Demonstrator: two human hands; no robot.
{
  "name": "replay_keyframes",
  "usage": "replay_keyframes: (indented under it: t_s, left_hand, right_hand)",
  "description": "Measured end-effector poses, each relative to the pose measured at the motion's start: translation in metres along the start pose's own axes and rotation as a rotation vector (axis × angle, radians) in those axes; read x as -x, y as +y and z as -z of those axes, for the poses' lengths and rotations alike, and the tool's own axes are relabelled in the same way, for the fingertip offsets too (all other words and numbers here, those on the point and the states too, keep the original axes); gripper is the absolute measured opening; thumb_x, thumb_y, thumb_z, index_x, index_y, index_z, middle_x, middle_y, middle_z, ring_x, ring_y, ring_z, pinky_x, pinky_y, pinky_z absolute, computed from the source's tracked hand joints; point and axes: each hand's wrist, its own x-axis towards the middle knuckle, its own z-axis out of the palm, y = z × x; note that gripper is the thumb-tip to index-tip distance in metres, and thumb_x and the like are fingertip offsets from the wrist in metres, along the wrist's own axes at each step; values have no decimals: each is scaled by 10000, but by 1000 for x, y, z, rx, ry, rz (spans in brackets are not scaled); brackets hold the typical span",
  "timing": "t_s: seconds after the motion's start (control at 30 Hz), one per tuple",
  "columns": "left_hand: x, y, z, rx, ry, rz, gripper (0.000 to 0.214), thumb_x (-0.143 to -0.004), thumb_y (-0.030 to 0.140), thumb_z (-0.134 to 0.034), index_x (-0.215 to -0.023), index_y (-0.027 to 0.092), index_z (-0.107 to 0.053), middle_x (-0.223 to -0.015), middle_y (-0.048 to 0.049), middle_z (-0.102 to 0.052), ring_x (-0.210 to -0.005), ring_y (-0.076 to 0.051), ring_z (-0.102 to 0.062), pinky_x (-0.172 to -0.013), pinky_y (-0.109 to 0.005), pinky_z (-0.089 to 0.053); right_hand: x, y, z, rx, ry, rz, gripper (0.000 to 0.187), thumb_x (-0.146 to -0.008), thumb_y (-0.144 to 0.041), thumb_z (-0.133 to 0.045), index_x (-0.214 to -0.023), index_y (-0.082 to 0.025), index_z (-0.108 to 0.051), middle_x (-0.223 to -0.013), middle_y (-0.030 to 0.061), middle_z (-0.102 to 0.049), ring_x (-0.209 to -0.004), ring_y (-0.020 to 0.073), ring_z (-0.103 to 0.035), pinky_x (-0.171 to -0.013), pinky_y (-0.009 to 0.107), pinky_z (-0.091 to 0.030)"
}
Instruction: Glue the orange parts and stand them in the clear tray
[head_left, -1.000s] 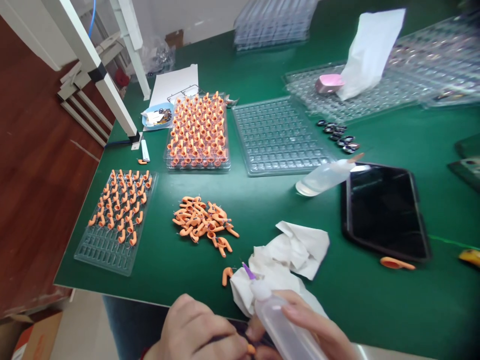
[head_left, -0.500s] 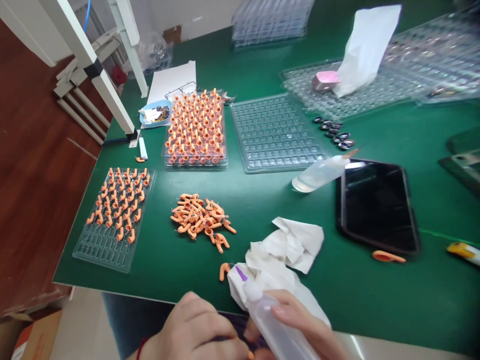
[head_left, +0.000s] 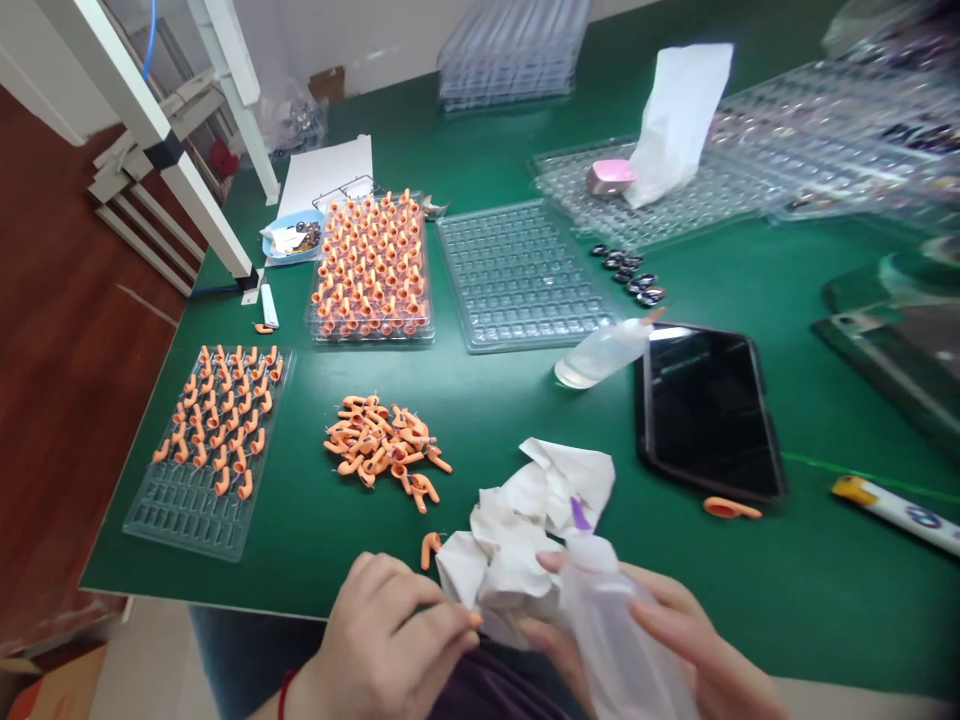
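Note:
My right hand (head_left: 675, 625) is wrapped round a translucent squeeze bottle (head_left: 611, 620) with a purple nozzle tip pointing up. My left hand (head_left: 397, 635), a red cord at its wrist, pinches a small orange piece (head_left: 475, 620), most of it hidden by the fingers. Crumpled white tissue (head_left: 517, 530) lies just beyond both hands. A single curved orange piece (head_left: 430, 550) rests beside the tissue. Farther off is a heap of similar orange pieces (head_left: 382, 440) with thin wires. To its left, a clear tray (head_left: 187, 510) holds rows of them, its near rows bare.
A filled tray stack (head_left: 367, 270) and a bare clear tray (head_left: 525, 280) lie behind the heap. A second bottle (head_left: 604, 355) leans on a black tablet (head_left: 705, 410). At right are a white-and-yellow pen-like tool (head_left: 900, 510) and dark shiny pieces (head_left: 630, 272). A white post (head_left: 202, 200) stands at left.
The bottle in my right hand has moved right and its nozzle now points upward, away from the tissue. My hands have drawn apart, showing the orange tip in my left. The camera view has shifted.

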Motion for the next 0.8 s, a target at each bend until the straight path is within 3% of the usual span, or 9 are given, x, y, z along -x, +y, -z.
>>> replay_keyframes:
  t_s: [0.07, 0.17, 0.43, 0.6, 0.8]
  left_hand:
    - [-1, 1, -3, -29, 17, 10, 88, -957, 109, -571, -987, 128, -652, -812, -54, -690, -734, -167, -586, -685, -303, -461]
    - [-2, 1, -6, -43, 35, 13, 83, -954, 107, -575, -984, 124, -650, -816, -58, -689, -741, -174, -576, -689, -307, -443]
    - [-9, 2, -7, -84, 98, -15, 86, -935, 88, -589, -985, 115, -654, -804, -57, -694, -735, -172, -563, -662, -308, -445]
    - [-12, 4, -11, -136, 97, -92, 121, -951, 91, -538, -968, 94, -658, -790, -68, -701, -699, -165, -586, -622, -300, -459]
    - [-4, 2, -10, -149, 160, -80, 78, -913, 61, -608, -947, 100, -667, -790, -55, -695, -715, -154, -585, -636, -287, -467]
  right_hand:
    - [-9, -2, -6, -17, 2, 46, 868, -771, 60, -750, -1472, -324, -412, -1305, 68, -556, -1124, 203, -629, -856, 285, -596]
    - [-21, -4, -14, -79, 14, 57, 803, -816, 101, -664, -1463, -307, -421, -1268, 72, -547, -1055, 178, -655, -828, 277, -604]
    - [-35, -10, -13, -159, 29, 72, 841, -787, 153, -618, -1447, -322, -401, -1067, 34, -644, -958, 197, -684, -778, 321, -632]
    - [-30, -11, -26, -199, 24, 40, 781, -789, 133, -640, -1413, -296, -446, -1163, 59, -590, -969, 190, -672, -758, 293, -616]
    - [-29, -2, -29, -50, 194, -88, 597, -837, -12, -702, -1328, -279, -490, -1070, 42, -666, -865, 169, -715, -758, 261, -596]
